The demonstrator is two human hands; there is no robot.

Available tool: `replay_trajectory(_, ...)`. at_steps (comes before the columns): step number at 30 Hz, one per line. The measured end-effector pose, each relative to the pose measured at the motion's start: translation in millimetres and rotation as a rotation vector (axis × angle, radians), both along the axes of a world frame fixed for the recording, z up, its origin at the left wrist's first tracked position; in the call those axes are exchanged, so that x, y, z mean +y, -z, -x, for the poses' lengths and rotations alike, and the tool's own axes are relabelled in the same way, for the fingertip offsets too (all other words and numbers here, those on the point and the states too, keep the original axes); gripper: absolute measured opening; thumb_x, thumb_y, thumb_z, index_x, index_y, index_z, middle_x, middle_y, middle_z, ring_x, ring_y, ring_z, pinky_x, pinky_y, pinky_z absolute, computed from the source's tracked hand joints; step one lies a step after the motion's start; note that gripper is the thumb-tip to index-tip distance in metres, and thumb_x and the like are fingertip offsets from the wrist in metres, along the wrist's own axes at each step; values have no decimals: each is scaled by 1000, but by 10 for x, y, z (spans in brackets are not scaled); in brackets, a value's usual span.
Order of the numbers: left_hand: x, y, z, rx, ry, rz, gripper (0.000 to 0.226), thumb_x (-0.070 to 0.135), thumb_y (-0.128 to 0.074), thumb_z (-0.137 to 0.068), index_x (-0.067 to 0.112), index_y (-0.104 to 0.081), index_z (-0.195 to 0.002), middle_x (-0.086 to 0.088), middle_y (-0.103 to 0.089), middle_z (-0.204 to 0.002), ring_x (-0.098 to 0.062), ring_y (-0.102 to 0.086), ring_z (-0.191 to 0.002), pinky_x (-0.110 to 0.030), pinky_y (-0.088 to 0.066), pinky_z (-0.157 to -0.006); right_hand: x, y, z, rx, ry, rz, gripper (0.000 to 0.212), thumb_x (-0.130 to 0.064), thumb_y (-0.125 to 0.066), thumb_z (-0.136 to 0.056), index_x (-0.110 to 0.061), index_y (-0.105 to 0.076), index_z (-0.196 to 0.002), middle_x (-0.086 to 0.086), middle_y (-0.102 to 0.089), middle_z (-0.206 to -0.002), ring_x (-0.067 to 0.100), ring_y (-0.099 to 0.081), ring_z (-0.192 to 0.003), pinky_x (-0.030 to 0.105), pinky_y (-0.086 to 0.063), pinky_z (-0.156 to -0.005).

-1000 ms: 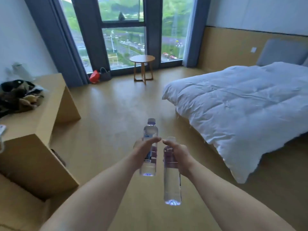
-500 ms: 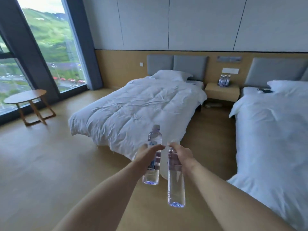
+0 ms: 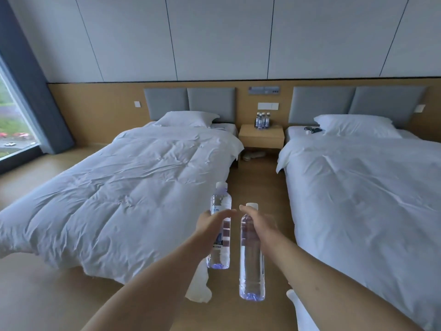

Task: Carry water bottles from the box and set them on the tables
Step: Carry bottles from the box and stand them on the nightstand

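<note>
The left hand (image 3: 211,224) is curled around the middle of a labelled water bottle (image 3: 220,226), holding it upright, its white cap above the fingers and its base hanging free below. The right hand (image 3: 259,223) grips a second, clear bottle (image 3: 251,263) near its neck, just under the cap, so that most of that bottle hangs below the hand. The two bottles are side by side and close together but do not touch, and the right one sits lower in the view. Both are held in the air over the wooden floor (image 3: 257,187) of the aisle between two beds. The left bed (image 3: 114,194) carries a rumpled white duvet whose corner trails down to the floor near the bottles; the right bed (image 3: 362,199) is covered in white too, with a small dark object (image 3: 312,130) lying by its pillow. At the far end of the aisle, against the wall between the grey headboards, stands a low wooden nightstand (image 3: 261,137), and on its surface a small cluster of bottles (image 3: 262,120) stands upright. A window (image 3: 12,130) edged by a dark curtain fills the left margin.
</note>
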State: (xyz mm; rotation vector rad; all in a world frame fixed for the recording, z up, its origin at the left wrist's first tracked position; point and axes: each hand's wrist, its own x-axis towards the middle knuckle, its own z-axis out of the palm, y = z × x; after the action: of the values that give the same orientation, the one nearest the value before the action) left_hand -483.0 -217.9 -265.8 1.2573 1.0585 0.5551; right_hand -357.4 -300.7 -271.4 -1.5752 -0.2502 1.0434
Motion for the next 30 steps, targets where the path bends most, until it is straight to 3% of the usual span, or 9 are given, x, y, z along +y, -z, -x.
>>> replay_trajectory(7, 1366, 155, -1045, 10, 98, -34, 38, 43, -83, -75, 23, -64, -102, 1, -74, -66, -10, -73, -55, -18, -50, -40, 1191, 49, -940, -47, 96, 7, 49, -52, -83, -70, -10, -76, -94, 12, -79, -79, 29, -78, -69, 40, -63, -57)
replay_trajectory(11, 2111, 103, -1616, 70, 178, -26, 45, 48, -82, -73, 25, -61, -106, -5, -75, -89, -18, -75, -74, -26, -54, -53, 1861, -38, -1451, -40, 151, 32, 46, -53, -80, -77, -11, -76, -95, 10, -80, -81, 27, -79, -72, 45, -66, -70)
replay_trajectory(13, 2472, 55, -1907, 85, 209, -44, 45, 48, -82, -72, 25, -61, -105, -6, -75, -91, -20, -75, -77, -28, -55, -56, 2160, -88, -1707, -38, 181, 41, 47, -54, -80, -76, -11, -76, -97, 10, -80, -83, 28, -79, -75, 48, -65, -75)
replay_trajectory(18, 3170, 60, -2633, 109, 267, -49, 52, 48, -81, -71, 23, -60, -110, -8, -74, -97, -24, -75, -84, -37, -61, -70, 2796, -104, -2359, -40, 233, 60, 45, -56, -77, -80, -14, -75, -98, 7, -80, -80, 24, -79, -72, 42, -66, -69)
replay_trajectory(27, 4185, 257, -4177, 120, 239, -54, 53, 50, -82, -73, 25, -57, -113, -6, -72, -99, -23, -73, -85, -38, -61, -74, 3889, 98, -3849, -70, 235, 84, 47, -57, -77, -80, -14, -75, -98, 6, -80, -79, 23, -78, -69, 43, -66, -69)
replay_trajectory(30, 4504, 189, -4823, 108, 198, -59, 49, 49, -82, -75, 25, -58, -110, -6, -72, -97, -23, -73, -84, -34, -56, -65, 4234, 39, -4493, -78, 232, 77, 46, -56, -78, -78, -14, -75, -97, 6, -79, -79, 22, -78, -69, 37, -65, -62)
